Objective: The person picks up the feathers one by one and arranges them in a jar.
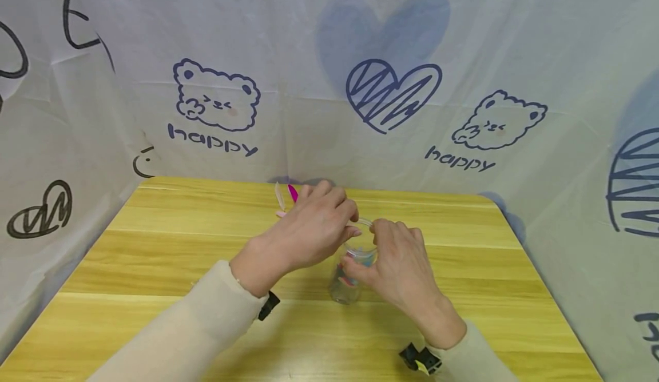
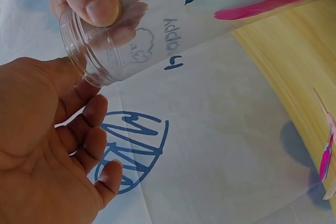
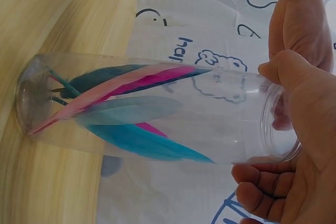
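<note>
the jar [image 1: 352, 267] stands upright on the worktop [image 1: 154, 267] between your hands, near the middle. it is clear, thin-walled plastic by the look of it, so judge it light and easy to tip; the smooth wall is likely slippery, and the feathers [image 3: 131, 108] inside weigh next to nothing. the best hold seems to be where you have it: up at the threaded neck, where the ridges give purchase.

your right hand [image 1: 401, 267] pinches the jar near the rim, thumb on one side and fingers curled round the other. your left hand [image 1: 314, 227] hovers over the mouth with loosely curled fingers; you cannot tell from any view whether it holds anything.

the head view shows the jar's place on the worktop and two loose feathers [image 1: 286, 196] lying behind your left hand. only the right wrist view shows the contents plainly: teal, pink and magenta feathers, quills down at the base. the left wrist view shows the thread ridges and your right thumb [image 2: 97, 3] pressed on the neck.
</note>
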The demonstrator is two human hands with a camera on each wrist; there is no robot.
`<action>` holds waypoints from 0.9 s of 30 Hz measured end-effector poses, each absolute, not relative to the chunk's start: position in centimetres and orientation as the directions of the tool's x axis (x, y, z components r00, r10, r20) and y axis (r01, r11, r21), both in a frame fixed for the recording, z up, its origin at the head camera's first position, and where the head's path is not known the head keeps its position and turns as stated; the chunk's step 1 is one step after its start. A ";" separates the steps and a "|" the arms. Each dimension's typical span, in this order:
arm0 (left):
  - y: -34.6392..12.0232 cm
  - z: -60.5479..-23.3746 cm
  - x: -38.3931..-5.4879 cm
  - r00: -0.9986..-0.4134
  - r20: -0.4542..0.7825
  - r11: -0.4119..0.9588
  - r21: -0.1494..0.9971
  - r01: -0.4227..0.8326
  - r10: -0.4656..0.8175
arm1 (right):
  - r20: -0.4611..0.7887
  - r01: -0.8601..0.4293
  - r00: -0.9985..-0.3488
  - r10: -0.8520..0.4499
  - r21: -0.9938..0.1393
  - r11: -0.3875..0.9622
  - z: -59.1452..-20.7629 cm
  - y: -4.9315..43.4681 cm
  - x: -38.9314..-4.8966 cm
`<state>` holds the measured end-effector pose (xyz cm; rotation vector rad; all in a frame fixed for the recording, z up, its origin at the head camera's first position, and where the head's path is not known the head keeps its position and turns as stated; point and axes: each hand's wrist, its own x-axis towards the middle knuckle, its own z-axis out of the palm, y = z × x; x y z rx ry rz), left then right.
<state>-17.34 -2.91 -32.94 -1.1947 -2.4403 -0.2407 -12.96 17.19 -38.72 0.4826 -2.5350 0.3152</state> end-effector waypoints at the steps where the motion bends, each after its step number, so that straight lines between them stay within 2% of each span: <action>1: -2.9 -33.0 -17.3 -0.548 0.434 0.617 -0.025 0.786 0.715 | 0.543 -0.397 -0.794 -0.272 -0.125 0.909 -38.7 17.2 -13.0; 16: -2.8 -33.4 -17.3 -0.502 0.498 0.626 -0.112 0.771 0.707 | 0.553 -0.403 -0.788 -0.270 -0.131 0.906 -38.7 17.3 -12.9; 20: -3.1 -33.4 -17.8 -0.544 0.512 0.652 -0.042 0.757 0.665 | 0.549 -0.403 -0.791 -0.271 -0.133 0.906 -38.7 17.3 -12.8; 27: -4.5 -33.9 -19.8 -0.677 0.517 0.748 0.101 0.656 0.524 | 0.545 -0.408 -0.793 -0.272 -0.144 0.901 -38.6 17.3 -12.8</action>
